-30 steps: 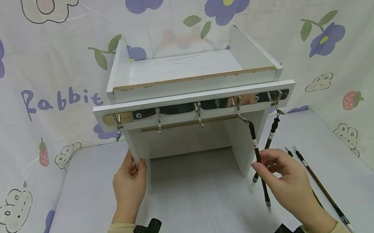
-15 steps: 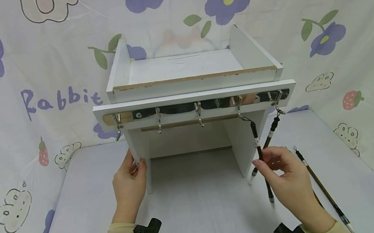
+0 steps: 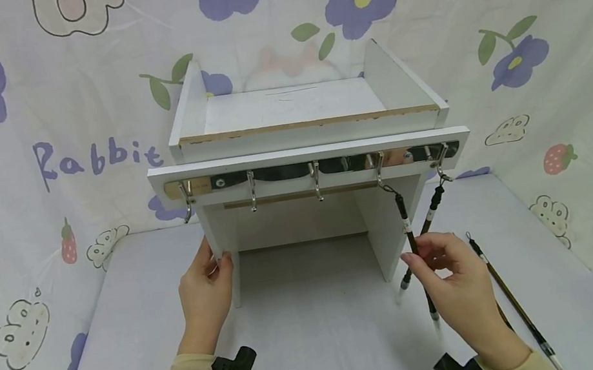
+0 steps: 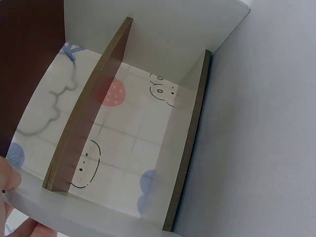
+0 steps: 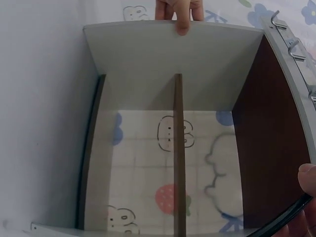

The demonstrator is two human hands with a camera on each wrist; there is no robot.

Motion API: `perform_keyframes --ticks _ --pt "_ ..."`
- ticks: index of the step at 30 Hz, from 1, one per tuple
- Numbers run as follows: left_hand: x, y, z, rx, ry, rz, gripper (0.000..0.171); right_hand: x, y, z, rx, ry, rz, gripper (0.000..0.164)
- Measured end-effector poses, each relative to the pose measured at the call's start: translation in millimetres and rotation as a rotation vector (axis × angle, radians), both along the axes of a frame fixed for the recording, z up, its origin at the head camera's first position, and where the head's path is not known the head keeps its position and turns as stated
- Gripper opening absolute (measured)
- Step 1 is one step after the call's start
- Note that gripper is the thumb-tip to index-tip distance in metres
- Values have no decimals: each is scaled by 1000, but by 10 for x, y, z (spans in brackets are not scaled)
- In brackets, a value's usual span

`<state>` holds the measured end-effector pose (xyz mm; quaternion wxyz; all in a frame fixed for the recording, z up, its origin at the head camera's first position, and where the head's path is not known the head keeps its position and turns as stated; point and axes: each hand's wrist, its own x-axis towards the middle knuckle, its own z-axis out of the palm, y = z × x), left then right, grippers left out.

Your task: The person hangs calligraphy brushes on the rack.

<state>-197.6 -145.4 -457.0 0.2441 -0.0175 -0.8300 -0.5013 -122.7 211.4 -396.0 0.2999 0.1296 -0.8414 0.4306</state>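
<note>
The right hand [image 3: 458, 289] pinches a slim black brush [image 3: 410, 238] between thumb and fingers; its top loop is on the fourth hook [image 3: 380, 168] from the left. The left hand [image 3: 206, 298] grips the left side panel of a white shelf unit [image 3: 305, 152]. Just beside the held brush, a second black brush [image 3: 432, 208] hangs aslant from the end hook [image 3: 439, 167]. The unit's upper tray [image 3: 289, 107] has short dark lines on its floor. Its lower compartment opens toward the person. The wrist views show a divider board [image 5: 179, 148] spanning that compartment, a dark red-brown panel [image 5: 274, 123], and patterned cloth with a strawberry [image 5: 168, 197] beyond; the head view shows little of this. It shows instead a long brush [image 3: 511, 296] lying on the counter [image 3: 322, 338] right of the hand, with another brush [image 3: 503, 314] mostly hidden behind the hand. The right wrist view cuts off the held brush at the edge, the left one the gripping fingers. Whether the held brush's pale tip touches the counter, I cannot tell.
</note>
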Motion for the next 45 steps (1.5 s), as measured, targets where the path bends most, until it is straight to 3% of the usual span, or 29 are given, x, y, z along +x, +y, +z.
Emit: perform_keyframes --ticks 16,45 --pt "-4 0 -14 -13 2 2 50 -24 -2 0 35 34 -50 30" --pt "-14 -8 -23 -19 38 -4 50 -27 -97 12 -39 42 -87 28"
